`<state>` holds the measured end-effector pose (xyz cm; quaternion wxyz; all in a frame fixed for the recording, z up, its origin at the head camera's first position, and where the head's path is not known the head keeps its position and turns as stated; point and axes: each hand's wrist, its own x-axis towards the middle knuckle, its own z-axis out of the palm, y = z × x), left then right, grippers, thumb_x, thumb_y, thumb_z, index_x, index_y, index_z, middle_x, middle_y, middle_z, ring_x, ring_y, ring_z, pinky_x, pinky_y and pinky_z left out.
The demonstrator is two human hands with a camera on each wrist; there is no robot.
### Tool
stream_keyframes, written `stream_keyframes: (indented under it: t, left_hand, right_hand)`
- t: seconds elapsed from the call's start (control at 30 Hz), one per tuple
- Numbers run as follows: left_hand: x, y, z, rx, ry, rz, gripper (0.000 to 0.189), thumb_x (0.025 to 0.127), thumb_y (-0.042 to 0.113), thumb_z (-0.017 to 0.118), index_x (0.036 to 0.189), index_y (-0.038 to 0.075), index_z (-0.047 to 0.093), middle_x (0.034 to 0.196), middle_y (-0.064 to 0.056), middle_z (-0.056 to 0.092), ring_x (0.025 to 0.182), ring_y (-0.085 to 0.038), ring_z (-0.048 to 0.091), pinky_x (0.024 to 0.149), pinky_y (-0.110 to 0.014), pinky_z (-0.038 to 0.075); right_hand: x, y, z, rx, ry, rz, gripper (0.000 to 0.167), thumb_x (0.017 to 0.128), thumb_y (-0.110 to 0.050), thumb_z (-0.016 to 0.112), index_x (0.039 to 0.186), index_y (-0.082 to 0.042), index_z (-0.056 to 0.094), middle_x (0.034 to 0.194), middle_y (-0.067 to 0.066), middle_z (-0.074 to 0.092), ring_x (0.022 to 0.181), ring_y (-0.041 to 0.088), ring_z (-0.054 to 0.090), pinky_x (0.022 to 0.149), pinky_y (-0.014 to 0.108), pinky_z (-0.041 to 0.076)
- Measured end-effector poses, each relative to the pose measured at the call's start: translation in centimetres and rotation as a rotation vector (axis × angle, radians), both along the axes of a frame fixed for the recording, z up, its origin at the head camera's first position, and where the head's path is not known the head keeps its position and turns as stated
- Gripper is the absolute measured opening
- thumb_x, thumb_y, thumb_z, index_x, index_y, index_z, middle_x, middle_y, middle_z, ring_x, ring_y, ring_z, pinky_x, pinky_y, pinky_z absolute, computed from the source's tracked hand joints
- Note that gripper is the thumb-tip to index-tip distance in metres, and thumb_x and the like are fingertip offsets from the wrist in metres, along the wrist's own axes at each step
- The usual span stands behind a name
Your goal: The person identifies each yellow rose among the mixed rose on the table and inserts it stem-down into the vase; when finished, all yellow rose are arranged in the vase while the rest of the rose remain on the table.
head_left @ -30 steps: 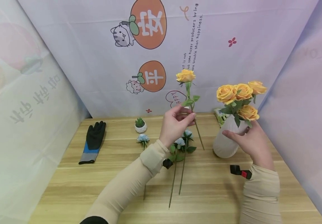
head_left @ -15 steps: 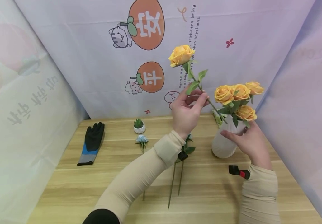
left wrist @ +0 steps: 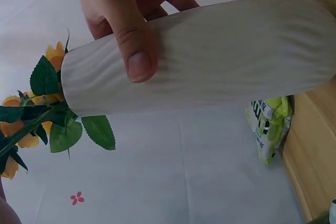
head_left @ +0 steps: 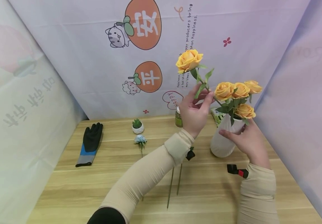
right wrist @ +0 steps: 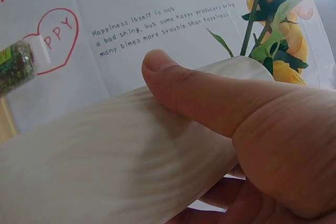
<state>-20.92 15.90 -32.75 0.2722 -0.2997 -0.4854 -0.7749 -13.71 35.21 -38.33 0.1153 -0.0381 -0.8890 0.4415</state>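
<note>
My left hand (head_left: 196, 113) pinches the stem of a yellow rose (head_left: 189, 61) with thumb and fingers, up and left of the white vase (head_left: 222, 141). This rose leans left; its stem runs down to the vase mouth, and in the right wrist view the stem (right wrist: 252, 19) appears to pass inside the rim. Several other yellow roses (head_left: 240, 91) stand in the vase. Around the vase's upper right side my right hand (head_left: 252, 143) grips, its thumb (left wrist: 139, 59) across the front. The vase is slightly tilted.
Blue flowers lie on the wooden table (head_left: 205, 193); one blue flower (head_left: 140, 139) shows, others are mostly hidden under my left arm. A small potted succulent (head_left: 137, 126), a work glove (head_left: 90, 143), a jar (head_left: 178, 118) and a green packet (head_left: 217, 117) stand or lie around.
My left hand has moved up and right with the yellow rose, tilting it and bringing its stem end to the vase mouth. My right hand keeps its grip on the vase.
</note>
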Motion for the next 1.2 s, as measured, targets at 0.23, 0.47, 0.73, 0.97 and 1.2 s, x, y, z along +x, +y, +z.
stream_keyframes:
  t: [0.23, 0.47, 0.73, 0.97, 1.2]
  left_hand:
    - [-0.1, 0.9, -1.1, -0.011, -0.052, -0.027, 0.040, 0.095, -0.009, 0.077, 0.135, -0.008, 0.068, 0.101, -0.031, 0.073, 0.089, -0.028, 0.080, 0.077, -0.045, 0.068]
    - [0.0, 1.7, -2.1, -0.033, -0.135, -0.045, 0.040, 0.098, -0.006, 0.076, 0.136, -0.004, 0.068, 0.104, -0.027, 0.074, 0.091, -0.020, 0.080, 0.080, -0.041, 0.068]
    - [-0.3, 2.7, -3.0, -0.079, -0.085, -0.032, 0.037, 0.098, -0.005, 0.076, 0.135, -0.002, 0.071, 0.106, -0.027, 0.078, 0.086, -0.030, 0.081, 0.080, -0.040, 0.068]
    - [-0.1, 3.4, -3.9, -0.183, -0.093, 0.033, 0.039, 0.099, -0.003, 0.076, 0.138, 0.000, 0.070, 0.105, -0.022, 0.080, 0.088, -0.016, 0.081, 0.080, -0.031, 0.067]
    - [0.1, 3.8, -4.3, -0.342, -0.084, 0.136, 0.035, 0.098, 0.003, 0.079, 0.133, 0.003, 0.076, 0.103, -0.013, 0.082, 0.074, 0.008, 0.068, 0.061, -0.013, 0.057]
  right_hand:
    - [0.0, 0.1, -0.2, -0.007, 0.014, 0.001, 0.117, 0.086, -0.043, 0.094, 0.174, -0.023, 0.020, 0.164, 0.025, 0.043, 0.140, 0.049, 0.048, 0.107, 0.074, 0.045]
    - [0.0, 0.0, -0.2, -0.016, 0.025, 0.005, 0.116, 0.085, -0.042, 0.095, 0.173, -0.021, 0.022, 0.164, 0.023, 0.043, 0.142, 0.048, 0.047, 0.109, 0.073, 0.045]
    - [-0.1, -0.1, 0.1, -0.002, 0.037, 0.001, 0.117, 0.084, -0.041, 0.095, 0.173, -0.020, 0.023, 0.164, 0.024, 0.043, 0.142, 0.048, 0.047, 0.109, 0.074, 0.044]
    - [-0.3, 0.0, -0.1, 0.008, 0.068, 0.008, 0.118, 0.084, -0.037, 0.096, 0.174, -0.021, 0.021, 0.168, 0.019, 0.039, 0.145, 0.046, 0.045, 0.111, 0.073, 0.042]
    - [-0.4, 0.2, -0.3, 0.034, 0.082, 0.013, 0.121, 0.084, -0.037, 0.096, 0.174, -0.024, 0.016, 0.171, 0.017, 0.034, 0.150, 0.046, 0.040, 0.114, 0.074, 0.039]
